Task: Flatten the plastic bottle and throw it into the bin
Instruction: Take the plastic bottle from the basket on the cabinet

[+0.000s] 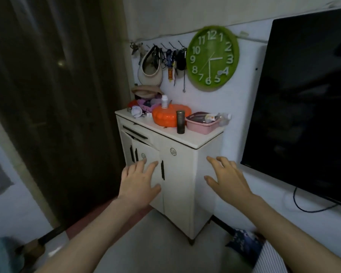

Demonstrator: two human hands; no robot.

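Note:
A clear plastic bottle [224, 118] lies on its side at the right end of the white cabinet's top [165, 133], behind a pink basket [202, 125]. My left hand [140, 184] is held out in front of the cabinet doors, fingers spread, holding nothing. My right hand [227, 178] hovers in front of the cabinet's right side, fingers apart and empty too. Both hands are well below the cabinet top and apart from the bottle. No bin can be made out.
On the cabinet stand an orange pumpkin-shaped box [170, 115] with a small white bottle [164, 101] on it and a dark flask [181, 122]. A green clock [212, 58] and hooks hang above. A black TV [307, 99] is at the right, a dark curtain [57, 105] at the left.

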